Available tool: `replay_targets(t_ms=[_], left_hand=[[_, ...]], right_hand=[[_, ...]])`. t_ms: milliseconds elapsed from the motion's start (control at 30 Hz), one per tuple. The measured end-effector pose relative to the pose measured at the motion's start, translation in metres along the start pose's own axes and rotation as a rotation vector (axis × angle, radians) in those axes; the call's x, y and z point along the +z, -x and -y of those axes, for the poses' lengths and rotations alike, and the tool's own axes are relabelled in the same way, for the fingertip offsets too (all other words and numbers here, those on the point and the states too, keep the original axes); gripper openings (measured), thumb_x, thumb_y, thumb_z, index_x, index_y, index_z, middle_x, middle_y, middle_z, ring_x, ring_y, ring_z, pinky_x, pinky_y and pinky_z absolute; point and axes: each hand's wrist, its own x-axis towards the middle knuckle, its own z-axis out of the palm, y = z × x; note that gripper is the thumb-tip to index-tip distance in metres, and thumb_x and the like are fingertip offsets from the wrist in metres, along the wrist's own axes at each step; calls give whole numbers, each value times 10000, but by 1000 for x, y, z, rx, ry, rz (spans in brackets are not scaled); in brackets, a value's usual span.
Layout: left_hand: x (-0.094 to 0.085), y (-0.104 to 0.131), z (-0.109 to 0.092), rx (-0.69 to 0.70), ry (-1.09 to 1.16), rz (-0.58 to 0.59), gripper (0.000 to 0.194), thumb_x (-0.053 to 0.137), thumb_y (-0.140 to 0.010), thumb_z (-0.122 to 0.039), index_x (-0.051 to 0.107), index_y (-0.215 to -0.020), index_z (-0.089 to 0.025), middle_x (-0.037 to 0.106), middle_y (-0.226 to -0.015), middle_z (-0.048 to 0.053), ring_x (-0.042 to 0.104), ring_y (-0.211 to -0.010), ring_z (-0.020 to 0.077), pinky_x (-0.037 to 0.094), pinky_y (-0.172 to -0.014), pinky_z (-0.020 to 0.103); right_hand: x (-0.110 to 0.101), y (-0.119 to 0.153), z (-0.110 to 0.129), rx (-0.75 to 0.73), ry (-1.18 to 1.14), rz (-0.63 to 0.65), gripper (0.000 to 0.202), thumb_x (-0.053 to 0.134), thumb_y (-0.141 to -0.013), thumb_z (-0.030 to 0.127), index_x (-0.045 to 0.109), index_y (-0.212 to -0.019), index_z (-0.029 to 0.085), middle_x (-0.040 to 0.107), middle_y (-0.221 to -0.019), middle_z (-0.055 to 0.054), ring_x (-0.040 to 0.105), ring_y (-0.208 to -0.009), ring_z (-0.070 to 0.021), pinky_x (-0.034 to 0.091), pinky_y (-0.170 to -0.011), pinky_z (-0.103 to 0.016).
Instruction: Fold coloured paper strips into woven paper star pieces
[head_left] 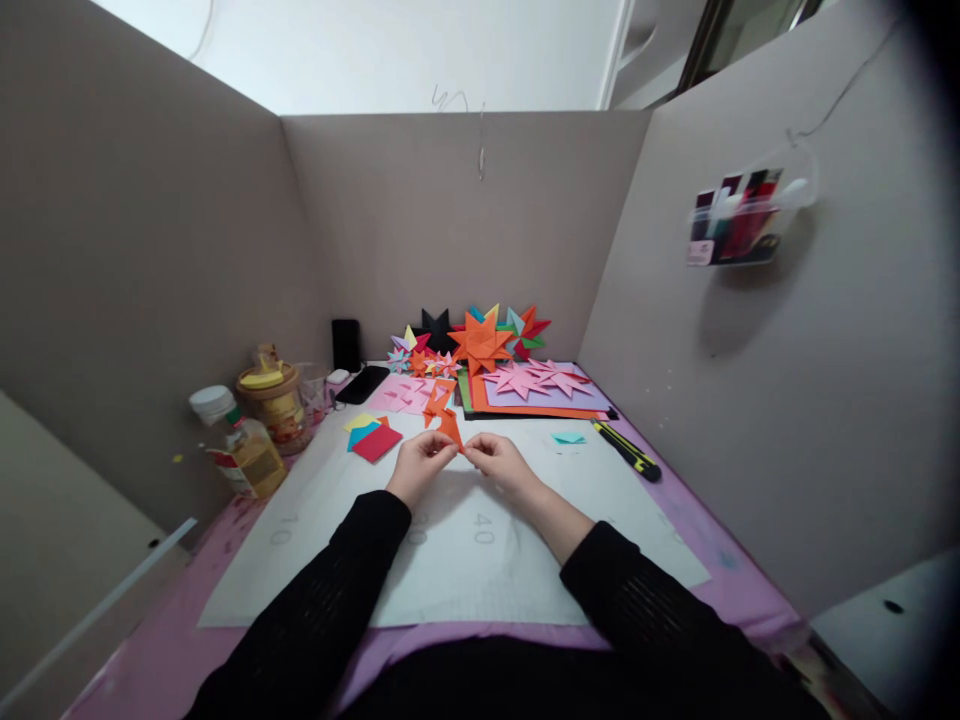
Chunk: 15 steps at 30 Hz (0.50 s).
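Both hands meet at the middle of the white mat (337,560), pinching a small piece of folded orange paper (450,424) between them. My left hand (421,463) is closed on its left side, fingertips together. Opposite it, my right hand (504,464) grips the paper's lower tip, thumb against forefinger. Just behind lie more folded orange pieces (437,397). To the left is a small pile of coloured paper squares, a red square (377,443) on top. A small turquoise folded paper (568,438) rests to the right of my right hand.
Folded paper stars (481,342) lean at the back wall, beside pink stars (517,379) on stacked coloured sheets. A yellow-black utility knife (628,451) lies right. At left stand a bottle (251,455), a jar (274,400) and a phone (364,384). A plastic holder (739,215) hangs on the right wall.
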Motion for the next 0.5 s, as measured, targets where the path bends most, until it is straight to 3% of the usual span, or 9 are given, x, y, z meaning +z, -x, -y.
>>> replay_targets(t_ms=[167, 500], left_hand=[[0, 0, -2, -37, 15, -70, 193, 648, -664, -323, 618, -704, -137, 630, -661, 22, 555, -606, 127, 421, -573, 229], [2, 0, -2, -75, 78, -64, 199, 654, -664, -318, 607, -709, -130, 638, -679, 39, 569, -630, 135, 431, -595, 239]], right_hand=[[1, 1, -3, 3, 42, -14, 204, 615, -676, 348, 594, -690, 146, 492, -551, 29, 397, -481, -81, 317, -459, -208], [5, 1, -3, -60, 115, -99, 171, 607, -667, 307, 601, -635, 140, 543, -568, 11, 458, -529, -102, 355, -521, -224]])
